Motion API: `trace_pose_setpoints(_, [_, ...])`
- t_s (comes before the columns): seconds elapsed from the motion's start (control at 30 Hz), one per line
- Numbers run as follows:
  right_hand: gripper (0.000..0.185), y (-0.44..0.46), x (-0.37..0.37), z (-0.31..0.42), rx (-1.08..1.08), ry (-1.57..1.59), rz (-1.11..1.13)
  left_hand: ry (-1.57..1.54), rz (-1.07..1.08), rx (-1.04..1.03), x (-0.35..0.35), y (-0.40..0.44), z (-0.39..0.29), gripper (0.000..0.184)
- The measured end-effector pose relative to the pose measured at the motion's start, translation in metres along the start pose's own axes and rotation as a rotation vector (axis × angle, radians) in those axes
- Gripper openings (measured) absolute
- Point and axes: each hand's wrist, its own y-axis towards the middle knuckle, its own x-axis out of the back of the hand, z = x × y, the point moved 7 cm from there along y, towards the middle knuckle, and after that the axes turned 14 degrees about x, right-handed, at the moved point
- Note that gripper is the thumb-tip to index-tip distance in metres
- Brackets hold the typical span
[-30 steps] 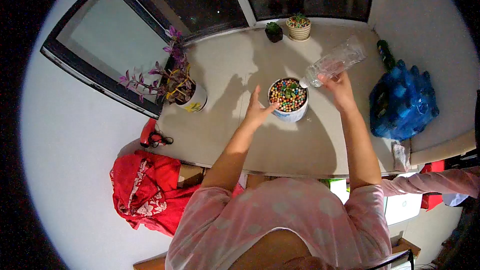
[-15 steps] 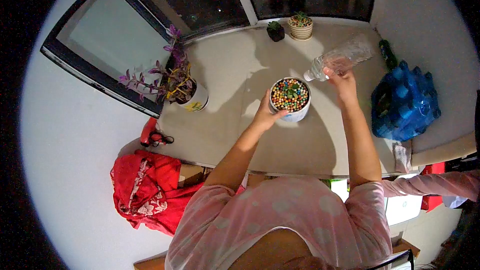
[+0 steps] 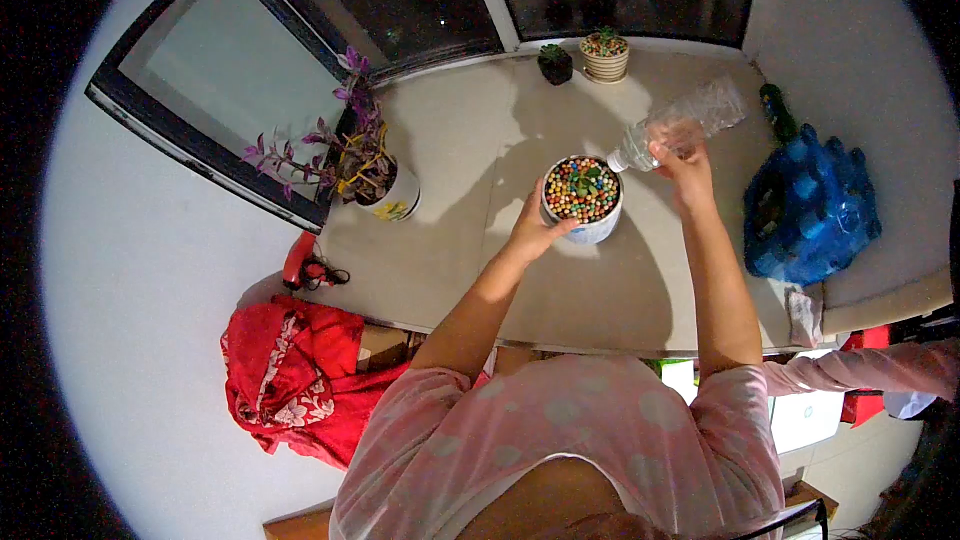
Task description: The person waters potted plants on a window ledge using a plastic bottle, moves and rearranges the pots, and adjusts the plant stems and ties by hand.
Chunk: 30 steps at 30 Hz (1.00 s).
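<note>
My left hand (image 3: 541, 228) grips the near left side of a white and blue flower pot (image 3: 597, 231), its thumb along the wall. Colourful round pebbles (image 3: 578, 203) fill the pot around a small green plant (image 3: 588, 178). In my right hand (image 3: 682, 162) is a clear plastic bottle (image 3: 713, 108), tilted on its side with its neck toward the pot. The bottle's white mouth is at the pot's right rim; whether it touches, and whether any water flows, I cannot tell.
A purple-leaved plant in a white pot (image 3: 400, 198) stands left by the open window. At the back are a ridged cream pot (image 3: 605, 62) and a small dark pot (image 3: 555, 66). A blue plastic bag (image 3: 815, 210) sits right; a red hair dryer (image 3: 299, 258) lies left.
The bottle in my right hand has moved slightly and levelled a little, its mouth now at the pot's rim. My left hand stays on the pot.
</note>
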Motion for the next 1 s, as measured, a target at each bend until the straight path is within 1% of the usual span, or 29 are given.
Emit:
trace_pose_setpoints(0.03, [0.039, -0.003, 0.002, 0.001, -0.008, 0.011, -0.019, 0.006, -0.008, -0.014, 0.0, -0.001, -0.001, 0.102])
trace_pose_setpoints(0.13, [0.037, -0.01, 0.002, 0.009, 0.011, 0.078, -0.015, 0.002, -0.069, -0.033, 0.002, 0.008, 0.016, 0.095])
trace_pose_setpoints(0.23, [0.037, -0.017, 0.004, 0.009, -0.012, 0.083, -0.032, 0.093, -0.051, -0.022, 0.002, 0.009, 0.017, 0.101])
trace_pose_setpoints(0.33, [0.038, -0.024, 0.007, 0.002, -0.05, 0.085, -0.052, 0.038, -0.029, 0.016, 0.0, 0.004, 0.01, 0.102])
trace_pose_setpoints(0.43, [0.04, -0.029, 0.007, 0.005, -0.045, 0.04, -0.06, 0.122, -0.078, 0.011, 0.003, 0.009, 0.021, 0.102])
trace_pose_setpoints(0.53, [0.04, -0.029, 0.003, 0.004, -0.051, 0.072, -0.01, 0.063, -0.058, 0.026, 0.002, 0.008, 0.022, 0.102])
trace_pose_setpoints(0.57, [0.04, -0.03, 0.003, 0.005, -0.05, 0.073, -0.028, 0.053, -0.049, 0.027, 0.002, 0.007, 0.02, 0.102])
trace_pose_setpoints(0.63, [0.039, -0.031, 0.001, 0.009, -0.05, 0.074, -0.064, 0.032, -0.032, 0.031, 0.001, 0.003, 0.01, 0.102])
trace_pose_setpoints(0.73, [0.037, -0.028, 0.003, 0.005, -0.043, 0.058, -0.037, -0.086, 0.043, 0.057, -0.002, -0.009, -0.015, 0.102])
trace_pose_setpoints(0.83, [0.036, -0.025, 0.004, 0.003, -0.039, 0.11, -0.075, -0.059, 0.03, 0.064, -0.001, -0.006, -0.008, 0.104])
trace_pose_setpoints(1.0, [0.033, -0.017, 0.005, 0.008, -0.018, 0.099, -0.125, -0.014, -0.02, 0.052, 0.0, 0.001, 0.009, 0.105])
